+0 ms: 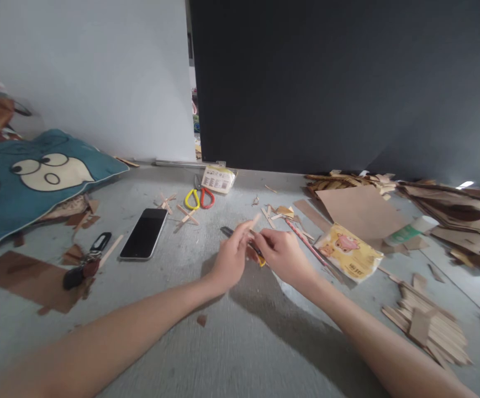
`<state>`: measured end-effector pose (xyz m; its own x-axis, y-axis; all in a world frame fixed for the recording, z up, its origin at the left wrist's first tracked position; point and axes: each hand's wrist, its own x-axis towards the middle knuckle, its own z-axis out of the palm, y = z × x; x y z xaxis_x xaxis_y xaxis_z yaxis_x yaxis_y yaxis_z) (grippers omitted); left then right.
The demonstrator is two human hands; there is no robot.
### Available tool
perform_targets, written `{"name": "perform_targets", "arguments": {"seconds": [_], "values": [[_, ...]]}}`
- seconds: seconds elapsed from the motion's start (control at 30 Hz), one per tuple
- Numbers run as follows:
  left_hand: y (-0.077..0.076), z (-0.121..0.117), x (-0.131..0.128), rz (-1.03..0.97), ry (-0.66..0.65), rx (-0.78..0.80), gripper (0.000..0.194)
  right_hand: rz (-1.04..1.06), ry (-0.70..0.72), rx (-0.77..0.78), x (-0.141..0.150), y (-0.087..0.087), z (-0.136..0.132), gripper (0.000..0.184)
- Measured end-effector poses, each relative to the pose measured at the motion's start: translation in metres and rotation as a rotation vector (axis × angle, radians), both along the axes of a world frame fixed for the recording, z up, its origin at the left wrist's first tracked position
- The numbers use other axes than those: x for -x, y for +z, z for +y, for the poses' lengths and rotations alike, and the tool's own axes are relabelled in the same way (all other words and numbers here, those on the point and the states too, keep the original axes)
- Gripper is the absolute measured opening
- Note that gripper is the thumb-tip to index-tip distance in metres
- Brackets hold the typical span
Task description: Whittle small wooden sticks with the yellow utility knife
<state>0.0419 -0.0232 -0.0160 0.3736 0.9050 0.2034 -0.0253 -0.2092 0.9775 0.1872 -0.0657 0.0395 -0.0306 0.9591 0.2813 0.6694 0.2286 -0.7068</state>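
Near the middle of the floor, my left hand (pixel 232 255) and my right hand (pixel 284 253) come together with fingers closed. A pale wooden stick (pixel 256 220) pokes up between their fingertips; most of it is hidden. Beneath the hands lies a utility knife, its dark end (pixel 225 231) showing left of my left fingers and its yellow part (pixel 260 259) below the fingers. Scissors (pixel 199 198) with yellow and red handles lie beyond, by crossed wooden sticks (pixel 188 214). Short wooden pieces (pixel 269 215) lie just past my right hand.
At left are a phone (pixel 144 234), keys (pixel 83 271), brown cardboard (pixel 28 281) and a teal pillow (pixel 49 182). To the right lie a yellow packet (pixel 349 253), a red patterned stick (pixel 306 241), a glue stick (pixel 411 229), and stacked wooden sticks (pixel 430 320). A dark panel (pixel 347 88) stands behind.
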Motion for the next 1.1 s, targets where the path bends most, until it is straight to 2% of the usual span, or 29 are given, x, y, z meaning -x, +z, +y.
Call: {"name": "perform_targets", "arguments": {"seconds": [0.1,0.13,0.23,0.33,0.43,0.5,0.57,0.63,0.77,0.83,0.9,1.0,1.1], "values": [[-0.002,0.013,0.003,-0.031,0.203,0.209,0.04,0.029,-0.076,-0.098,0.0,0.004,-0.004,0.039],[-0.002,0.019,0.005,-0.014,0.243,0.212,0.041,0.05,-0.08,-0.112,-0.001,0.005,-0.005,0.04],[-0.003,0.036,0.014,0.128,0.428,0.068,0.042,0.137,-0.037,-0.071,-0.002,0.009,-0.008,0.042],[-0.004,0.044,0.02,0.34,0.554,-0.104,0.032,0.211,0.034,-0.004,-0.004,0.008,-0.006,0.046],[-0.001,0.045,0.02,0.469,0.667,-0.214,0.04,0.179,0.086,-0.024,-0.01,0.001,0.001,0.05],[0.003,0.041,0.02,0.435,0.659,-0.29,0.046,0.104,0.149,-0.051,-0.016,-0.008,0.007,0.052],[0.007,0.035,0.019,0.376,0.573,-0.364,0.04,0.04,0.226,-0.061,-0.024,-0.018,0.013,0.054],[0.011,0.029,0.019,0.361,0.428,-0.379,0.031,0.002,0.269,-0.053,-0.031,-0.029,0.017,0.053],[0.012,0.02,0.019,0.469,0.025,-0.366,0.028,-0.004,0.207,-0.103,-0.04,-0.044,0.024,0.05],[0.011,0.02,0.018,0.495,-0.064,-0.349,0.028,-0.014,0.146,-0.111,-0.042,-0.049,0.027,0.048],[0.008,0.023,0.017,0.475,-0.035,-0.321,0.026,-0.016,0.035,-0.13,-0.042,-0.054,0.03,0.042],[0.005,0.029,0.018,0.432,0.145,-0.314,0.024,-0.048,-0.126,-0.211,-0.038,-0.058,0.032,0.034],[0.003,0.033,0.02,0.419,0.277,-0.287,0.025,-0.204,-0.088,-0.221,-0.027,-0.061,0.028,0.032]]}}
